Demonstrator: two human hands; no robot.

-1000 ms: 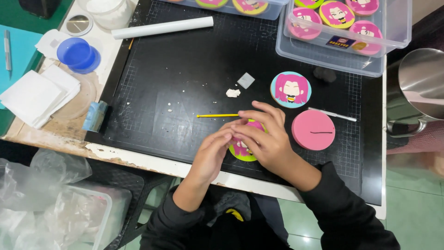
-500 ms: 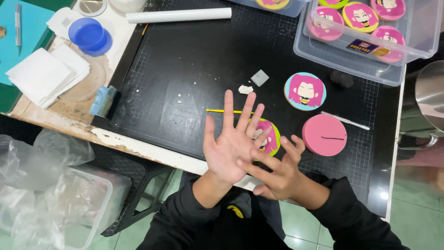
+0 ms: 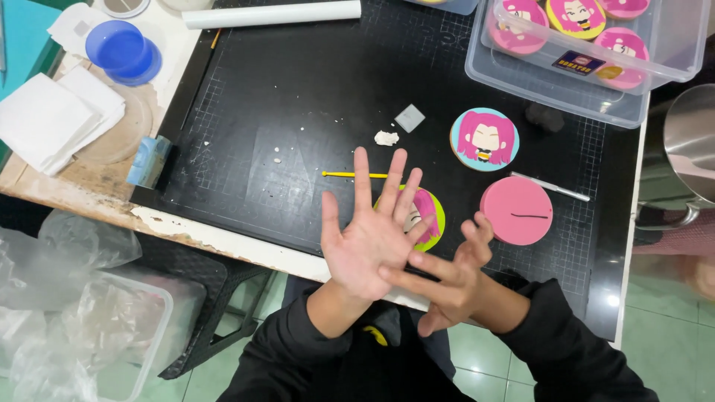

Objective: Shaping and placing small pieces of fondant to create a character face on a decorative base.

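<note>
Neither hand grips anything: the left hand is spread flat, palm up and fingers fanned, and the right hand lies across its heel with fingers splayed, its fingertips on the left palm. Both hover over the near edge of the black cutting mat, right above the green disc, which they partly hide; only its lime rim and a patch of pink hair show, so its finish cannot be judged.

By the look of things the work is well along. The clear bin at the mat's far right corner already holds several finished pink-haired discs, and one more finished one, the blue disc, lies on the mat beyond the hands. The pink disc, just right of the green one, carries only a single dark line, so it seems barely begun.

Round about: a white roll lies along the far edge, with a steel pot off the right edge. On the table left of the mat are a stack of white paper and a blue cup. A yellow stick lies just beyond the left fingertips, a white tool beside the pink disc, and a grey square and a white clay scrap sit mid-mat. Nothing blocks the discs but the hands themselves.
</note>
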